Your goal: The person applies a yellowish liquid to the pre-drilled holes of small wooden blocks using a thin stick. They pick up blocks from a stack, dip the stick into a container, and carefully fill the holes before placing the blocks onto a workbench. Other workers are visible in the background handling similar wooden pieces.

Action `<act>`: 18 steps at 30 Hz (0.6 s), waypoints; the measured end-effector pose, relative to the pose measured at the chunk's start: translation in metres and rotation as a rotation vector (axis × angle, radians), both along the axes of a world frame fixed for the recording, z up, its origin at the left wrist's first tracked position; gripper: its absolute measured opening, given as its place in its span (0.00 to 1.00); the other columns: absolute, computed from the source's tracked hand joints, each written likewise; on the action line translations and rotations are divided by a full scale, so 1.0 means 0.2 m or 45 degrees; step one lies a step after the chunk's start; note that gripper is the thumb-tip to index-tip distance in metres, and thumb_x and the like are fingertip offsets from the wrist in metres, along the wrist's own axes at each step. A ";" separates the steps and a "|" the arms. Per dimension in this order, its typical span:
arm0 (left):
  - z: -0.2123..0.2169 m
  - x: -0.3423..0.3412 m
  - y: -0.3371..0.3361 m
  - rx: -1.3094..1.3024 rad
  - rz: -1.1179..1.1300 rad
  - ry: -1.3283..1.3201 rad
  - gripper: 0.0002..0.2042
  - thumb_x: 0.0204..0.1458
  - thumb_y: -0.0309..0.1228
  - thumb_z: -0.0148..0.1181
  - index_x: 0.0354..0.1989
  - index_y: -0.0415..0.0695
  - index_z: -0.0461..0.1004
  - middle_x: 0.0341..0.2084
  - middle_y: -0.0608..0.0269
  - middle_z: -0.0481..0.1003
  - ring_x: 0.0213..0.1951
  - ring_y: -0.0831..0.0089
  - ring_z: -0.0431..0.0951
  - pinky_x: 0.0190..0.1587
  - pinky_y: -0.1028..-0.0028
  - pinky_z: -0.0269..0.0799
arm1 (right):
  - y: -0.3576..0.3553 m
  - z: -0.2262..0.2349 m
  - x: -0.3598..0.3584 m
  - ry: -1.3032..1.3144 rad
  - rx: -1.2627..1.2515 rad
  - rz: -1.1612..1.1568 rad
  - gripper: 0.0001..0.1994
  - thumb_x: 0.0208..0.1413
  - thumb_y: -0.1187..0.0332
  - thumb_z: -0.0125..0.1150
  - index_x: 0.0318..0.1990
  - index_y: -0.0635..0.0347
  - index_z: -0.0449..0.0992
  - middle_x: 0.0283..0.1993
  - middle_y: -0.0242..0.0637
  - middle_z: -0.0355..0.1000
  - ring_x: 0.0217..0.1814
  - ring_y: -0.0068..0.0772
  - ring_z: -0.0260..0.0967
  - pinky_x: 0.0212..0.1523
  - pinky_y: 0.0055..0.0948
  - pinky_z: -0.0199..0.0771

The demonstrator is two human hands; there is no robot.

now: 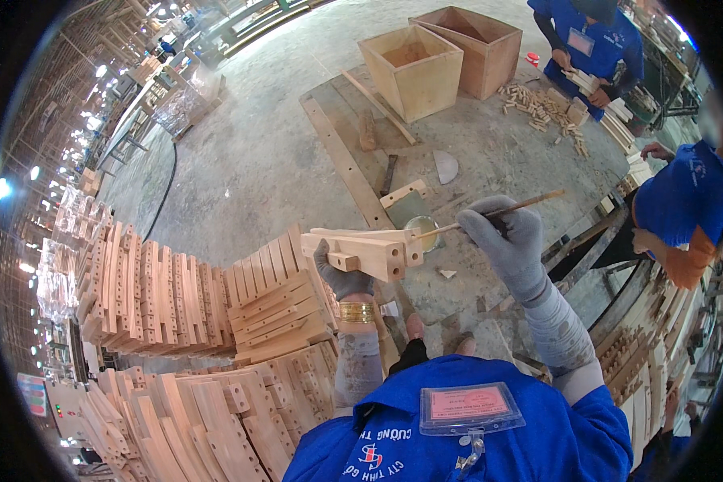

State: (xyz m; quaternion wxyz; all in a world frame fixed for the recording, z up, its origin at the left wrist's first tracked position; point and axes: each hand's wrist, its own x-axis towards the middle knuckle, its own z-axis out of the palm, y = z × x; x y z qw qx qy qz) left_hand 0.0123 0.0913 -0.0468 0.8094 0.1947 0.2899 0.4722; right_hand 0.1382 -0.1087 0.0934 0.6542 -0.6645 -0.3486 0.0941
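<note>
The fisheye rim darkens the edges, so the far hall and the stacks at the lower left blur and bend. The left hand, in a grey knit glove, is partly hidden beneath the pale, drilled wooden block assembly it grips from below; its fingertips cannot be seen. The assembly sits at mid-frame, its long axis running left to right, square end faces toward the right. The right hand, also grey-gloved, is closed around a thin wooden stick that slants from upper right down to the left, its tip at the assembly's right end, over a small round tin on the concrete floor. A clear badge holder with a pink rectangular card hangs on the blue jacket at bottom centre. 2 open wooden crates stand beyond.
</note>
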 end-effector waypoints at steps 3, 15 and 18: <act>-0.01 -0.03 0.02 0.061 0.018 0.004 0.26 0.44 0.45 0.55 0.50 0.44 0.63 0.39 0.52 0.70 0.42 0.56 0.73 0.45 0.57 0.73 | 0.01 0.03 -0.02 -0.065 -0.037 0.034 0.05 0.51 0.73 0.62 0.31 0.68 0.77 0.23 0.32 0.75 0.24 0.13 0.68 0.24 0.16 0.67; 0.01 -0.04 0.03 0.096 0.003 -0.024 0.26 0.44 0.46 0.55 0.49 0.43 0.63 0.38 0.53 0.70 0.41 0.57 0.74 0.44 0.59 0.73 | -0.01 0.01 0.00 0.395 0.181 -0.028 0.06 0.55 0.72 0.58 0.33 0.67 0.76 0.26 0.33 0.75 0.25 0.16 0.69 0.24 0.15 0.68; 0.02 -0.04 0.04 0.125 0.004 -0.006 0.25 0.45 0.46 0.54 0.48 0.43 0.63 0.38 0.54 0.70 0.41 0.58 0.74 0.44 0.59 0.73 | -0.03 -0.01 0.01 0.362 0.186 0.032 0.07 0.55 0.72 0.58 0.33 0.67 0.76 0.26 0.33 0.74 0.25 0.15 0.69 0.24 0.15 0.68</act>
